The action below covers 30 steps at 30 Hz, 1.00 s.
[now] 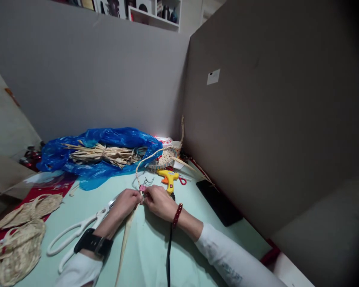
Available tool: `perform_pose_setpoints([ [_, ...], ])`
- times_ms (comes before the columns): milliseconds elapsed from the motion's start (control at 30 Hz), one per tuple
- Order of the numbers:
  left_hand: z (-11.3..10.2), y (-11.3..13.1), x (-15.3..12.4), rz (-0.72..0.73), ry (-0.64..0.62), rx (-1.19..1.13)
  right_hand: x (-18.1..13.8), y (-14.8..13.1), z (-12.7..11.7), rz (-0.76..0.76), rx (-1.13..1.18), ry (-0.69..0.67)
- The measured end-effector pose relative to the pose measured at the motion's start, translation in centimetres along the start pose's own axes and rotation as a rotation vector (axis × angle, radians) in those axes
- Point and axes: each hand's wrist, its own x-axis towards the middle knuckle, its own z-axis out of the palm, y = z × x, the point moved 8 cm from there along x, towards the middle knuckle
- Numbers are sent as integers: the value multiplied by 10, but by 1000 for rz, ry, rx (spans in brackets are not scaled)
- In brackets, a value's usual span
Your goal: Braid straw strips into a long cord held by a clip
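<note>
My left hand (126,203) and my right hand (158,201) meet at the middle of the pale green table (86,203), fingers pinched together on a braided straw cord (143,161). The cord arcs up and back toward a small woven basket (165,158). A small pink clip (142,187) sits on the cord just above my fingers. Loose straw strips (124,243) trail from my left hand toward me. A black watch is on my left wrist, a red bead bracelet on my right.
White scissors (77,233) lie left of my left arm. A yellow glue gun (169,177) with black cable lies behind my right hand. A blue plastic bag (101,159) holds dried straw. Woven straw pieces (18,235) lie at left, a black phone (219,201) at right. Grey partitions enclose the table.
</note>
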Motion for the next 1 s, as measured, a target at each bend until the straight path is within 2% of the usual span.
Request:
perform_pose_setpoints([
  [367, 7, -7, -3, -98, -135, -215, 8, 16, 1, 46, 115, -123],
  [567, 9, -7, -2, -109, -138, -312, 13, 19, 1, 79, 240, -161],
  [767, 10, -1, -6, -92, -156, -375, 13, 23, -7, 72, 252, -116],
  [1000, 7, 8, -12, -74, -104, -413, 8, 23, -8, 75, 146, -53],
])
